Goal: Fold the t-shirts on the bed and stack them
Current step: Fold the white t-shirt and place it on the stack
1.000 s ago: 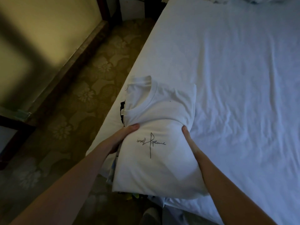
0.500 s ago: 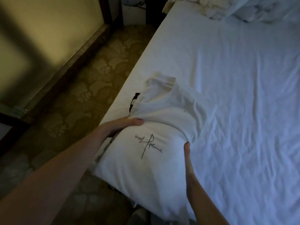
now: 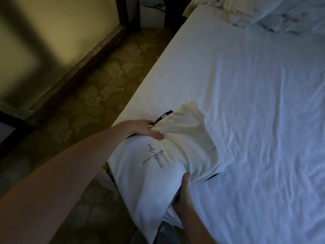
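**Left hand (image 3: pixel 140 129) and right hand (image 3: pixel 182 191) gripping the stack (image 3: pixel 165 115)**

Each hand clutches one side of the stack, topped by a folded white t-shirt (image 3: pixel 158 182), at the bed's (image 3: pixel 255 103) near left edge. Folding seems largely done, though crumpled cloth (image 3: pixel 233 14) at the far end may remain. Lower garments show only as dark edges.

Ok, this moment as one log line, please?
left hand: grips white t-shirt | right hand: grips it | t-shirt: folded, tops stack at bed edge
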`<state>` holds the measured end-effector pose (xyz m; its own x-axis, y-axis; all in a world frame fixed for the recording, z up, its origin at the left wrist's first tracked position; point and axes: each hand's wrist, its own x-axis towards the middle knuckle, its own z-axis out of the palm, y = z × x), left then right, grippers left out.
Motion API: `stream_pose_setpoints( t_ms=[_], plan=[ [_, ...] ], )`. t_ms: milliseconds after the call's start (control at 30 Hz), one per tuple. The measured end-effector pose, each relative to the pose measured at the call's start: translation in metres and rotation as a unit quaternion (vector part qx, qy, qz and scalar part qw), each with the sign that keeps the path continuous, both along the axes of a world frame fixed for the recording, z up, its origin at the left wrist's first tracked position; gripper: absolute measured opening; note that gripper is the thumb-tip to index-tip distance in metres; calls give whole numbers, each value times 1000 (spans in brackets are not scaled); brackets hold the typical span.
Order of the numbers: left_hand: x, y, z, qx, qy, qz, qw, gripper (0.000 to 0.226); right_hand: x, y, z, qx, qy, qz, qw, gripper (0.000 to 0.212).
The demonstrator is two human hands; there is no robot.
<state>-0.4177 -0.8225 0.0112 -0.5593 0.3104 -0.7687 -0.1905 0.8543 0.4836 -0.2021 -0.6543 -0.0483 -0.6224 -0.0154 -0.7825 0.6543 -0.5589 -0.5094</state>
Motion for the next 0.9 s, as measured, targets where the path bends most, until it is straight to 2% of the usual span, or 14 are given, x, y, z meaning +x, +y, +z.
stream_pose_setpoints(
  t_ms=[67, 133, 233, 300, 333, 367, 400, 433, 533, 633, 700, 733, 800, 900],
  plan=[
    [11, 1, 13, -26, 26, 21, 999, 111, 0, 0, 14, -1, -27, -5, 1000, 89],
    [30, 6, 29, -66, 98, 24, 993, 105, 2, 1, 22, 56, -65, 2, 996, 99],
    [67, 12, 44, -109, 288, 23, 951, 65, 3, 8, 46, 151, -150, -29, 977, 126],
    [96, 10, 52, -85, 347, 66, 932, 48, -4, 15, 73, 227, -165, -106, 954, 125],
    [112, 7, 55, -59, 356, 112, 926, 49, 1, 31, 75, 334, -114, -147, 924, 116],
    [126, 2, 58, -37, 356, 169, 918, 56, -2, 46, 79, 498, -74, -178, 845, 101],
    [143, -4, 60, -26, 350, 231, 907, 69, -14, 57, 88, 578, -43, -141, 803, 84],
    [158, -10, 59, -31, 335, 289, 897, 85, -19, 57, 101, 633, -117, 7, 765, 88],
    [194, -23, 45, -28, 190, 459, 867, 133, -49, 50, 115, 579, -11, 161, 799, 128],
    [199, -29, 23, 54, -7, 585, 809, 159, -95, 75, 107, 585, 23, 255, 770, 132],
    [192, -31, 10, 122, -80, 629, 764, 159, -122, 97, 98, 532, 13, 339, 776, 137],
    [189, -31, 4, 140, -93, 636, 753, 156, -130, 108, 92, 476, 6, 376, 795, 146],
    [185, -33, -7, 163, -103, 635, 748, 151, -139, 126, 81, 352, -11, 396, 848, 159],
    [183, -37, -11, 189, -110, 623, 751, 134, -140, 134, 62, 237, -13, 401, 885, 154]
  ],
)
